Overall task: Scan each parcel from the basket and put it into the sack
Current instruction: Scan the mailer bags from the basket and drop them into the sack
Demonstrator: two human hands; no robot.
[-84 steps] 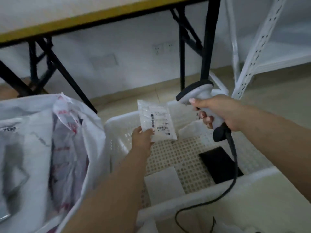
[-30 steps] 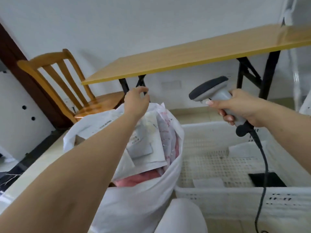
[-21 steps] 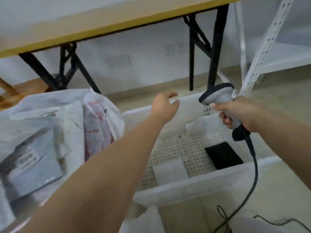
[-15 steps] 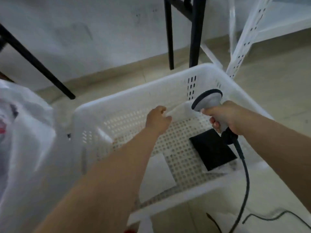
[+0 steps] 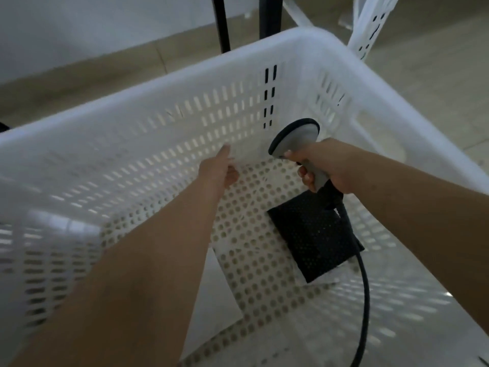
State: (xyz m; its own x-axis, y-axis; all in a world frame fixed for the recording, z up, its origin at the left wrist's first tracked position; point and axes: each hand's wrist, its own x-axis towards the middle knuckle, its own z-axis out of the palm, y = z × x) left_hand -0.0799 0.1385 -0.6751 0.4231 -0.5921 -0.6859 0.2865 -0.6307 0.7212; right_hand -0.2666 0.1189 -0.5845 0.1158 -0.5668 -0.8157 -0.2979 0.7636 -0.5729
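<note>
My left hand [image 5: 219,170] reaches deep into the white perforated basket [image 5: 148,133] and pinches the left edge of a white parcel [image 5: 250,157] that leans against the far wall. My right hand [image 5: 326,165] grips the handle of a grey barcode scanner [image 5: 293,137], held just right of that parcel with its cable [image 5: 363,282] trailing down. A black parcel [image 5: 315,239] lies flat on the basket floor under my right wrist. Another white parcel [image 5: 215,287] lies flat near the front, partly hidden by my left forearm. The sack is out of view.
Black table legs [image 5: 222,22] stand on the beige floor behind the basket. A white perforated shelf upright [image 5: 370,27] rises at the back right. The basket's high walls surround both hands.
My left hand dropped the labelled parcel into the sack, swung back right and came down into the basket onto the white parcel at the far wall. My view tilted down; the sack left it.
</note>
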